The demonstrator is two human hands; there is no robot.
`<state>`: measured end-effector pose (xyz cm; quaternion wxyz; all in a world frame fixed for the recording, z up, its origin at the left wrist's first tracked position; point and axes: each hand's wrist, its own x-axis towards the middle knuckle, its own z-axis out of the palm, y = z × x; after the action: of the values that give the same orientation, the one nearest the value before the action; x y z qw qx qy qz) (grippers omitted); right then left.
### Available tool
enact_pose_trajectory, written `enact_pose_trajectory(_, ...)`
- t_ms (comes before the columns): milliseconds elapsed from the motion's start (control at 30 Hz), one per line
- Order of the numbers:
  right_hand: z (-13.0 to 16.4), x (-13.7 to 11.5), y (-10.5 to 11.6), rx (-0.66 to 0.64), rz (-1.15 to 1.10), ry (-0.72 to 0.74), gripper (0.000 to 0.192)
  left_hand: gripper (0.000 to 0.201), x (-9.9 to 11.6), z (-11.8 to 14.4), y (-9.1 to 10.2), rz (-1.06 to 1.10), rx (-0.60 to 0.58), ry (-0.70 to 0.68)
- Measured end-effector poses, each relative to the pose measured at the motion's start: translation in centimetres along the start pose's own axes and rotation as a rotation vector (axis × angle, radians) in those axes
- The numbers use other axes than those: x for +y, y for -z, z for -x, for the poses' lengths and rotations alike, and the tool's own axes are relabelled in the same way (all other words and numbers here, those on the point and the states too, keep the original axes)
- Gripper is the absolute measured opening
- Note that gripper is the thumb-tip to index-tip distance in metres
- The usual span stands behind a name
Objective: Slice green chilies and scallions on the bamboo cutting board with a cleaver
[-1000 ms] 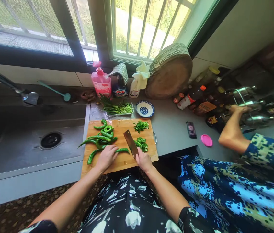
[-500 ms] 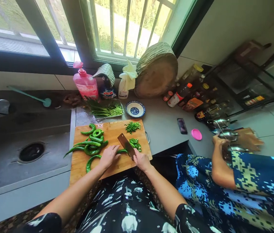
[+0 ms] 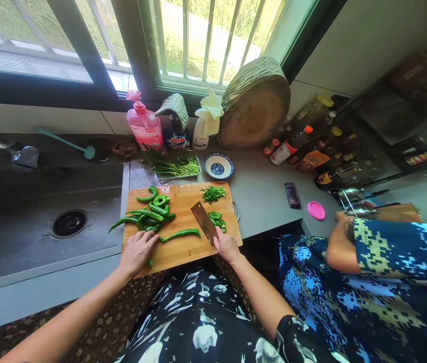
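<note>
**Green peppers under the knife at a window-side worktop**

On a wooden cutting board (image 3: 183,252), the left hand (image 3: 137,250) rests palm down, fingers loosely curled over a green pepper (image 3: 149,262) at the near-left edge. One long pepper (image 3: 181,233) lies alone mid-board, near the heap of whole peppers (image 3: 149,212). The right hand (image 3: 226,245) is wrapped tight around a cleaver (image 3: 205,222), beside chopped pieces (image 3: 217,219). Further right, another person's patterned sleeve (image 3: 387,242).

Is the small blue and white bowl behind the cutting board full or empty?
Empty: the bowl shows its bare patterned bottom, nothing inside.
</note>
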<state>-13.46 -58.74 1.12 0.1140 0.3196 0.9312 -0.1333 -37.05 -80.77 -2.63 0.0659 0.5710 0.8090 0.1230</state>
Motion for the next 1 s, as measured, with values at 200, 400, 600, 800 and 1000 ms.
enact_pose_trajectory(200, 0.0, -0.2, -0.2, 0.008, 0.007, -0.004, 0.047, 0.030, 5.2, -4.6, -2.7, 0.201, 0.059, -0.143)
enact_pose_trajectory(400, 0.0, -0.4, -0.4, 0.007, 0.012, -0.017, 0.048, 0.030, 8.1, -8.4, -2.5, 0.230, -0.037, -0.165)
enact_pose_trajectory(600, 0.2, -0.5, 0.2, -0.011, 0.018, -0.029, 0.048, 0.028, 8.6, -7.4, -3.0, 0.203, -0.089, -0.168)
enact_pose_trajectory(800, 0.3, -1.1, 0.8, -0.022, 0.049, -0.017, 0.047, 0.032, 8.9, -6.7, -5.9, 0.347, 0.026, -0.362)
enact_pose_trajectory(1000, 1.1, -1.8, 2.3, -0.024, 0.081, 0.013, 0.043, 0.037, 8.2, -6.8, -8.4, 0.371, 0.055, -0.464)
